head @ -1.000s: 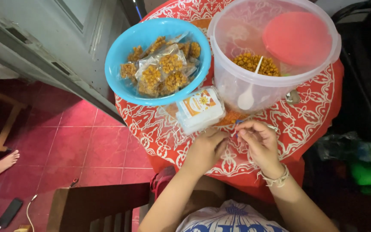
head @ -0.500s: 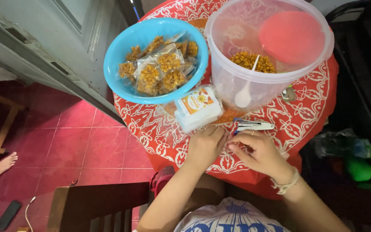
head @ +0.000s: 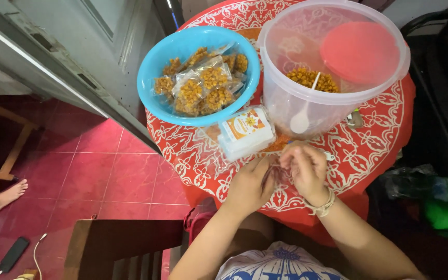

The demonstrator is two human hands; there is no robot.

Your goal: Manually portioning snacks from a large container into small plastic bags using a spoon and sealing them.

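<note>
- The small dark reddish bundle (head: 275, 173), thin and strand-like and too blurred to tell its material, sits pinched between both hands at the near edge of the round tabletop (head: 379, 150), which wears a red cloth with white batik pattern.
- The left hand (head: 247, 184) has its grip narrow on one side of the bundle; the right hand (head: 307, 168), with a pale beaded bracelet at the wrist, closes its fingertips on the other side.
- Little open cloth lies about the hands; the tabletop rim curves just below them, and red floor tiles (head: 105, 171) open to the left.
- A stack of clear flat plastic bags with an orange-and-white label (head: 246, 134) lies just beyond the hands.
- A blue round plastic bowl (head: 154, 78) holds small sealed clear packets of golden fried snack (head: 203, 85).
- A large translucent plastic tub (head: 286, 111) holds loose golden snack, a white plastic spoon (head: 304, 116) and a pink round lid (head: 360, 52).
</note>
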